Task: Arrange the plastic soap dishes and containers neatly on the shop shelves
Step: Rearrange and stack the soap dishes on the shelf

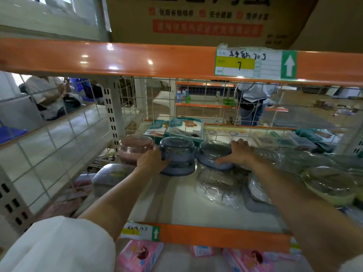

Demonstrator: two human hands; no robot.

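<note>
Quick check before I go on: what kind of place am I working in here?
Most likely a shop or its stockroom. Orange-edged metal shelves carry handwritten price labels, wrapped plastic soap dishes sit in rows, and a printed cardboard carton is stored on top.

A shop or stockroom, going by the steel shelf [188,211] with its orange front rail [216,235] and handwritten price label [140,232]. Above the shelf, a second orange beam [117,57] with an arrow-marked tag [255,62] and a printed cardboard carton [206,18]. Behind the shelf, through white wire mesh [196,107], more stocked racks [204,105]; below, pink packaged goods [139,256].
</note>
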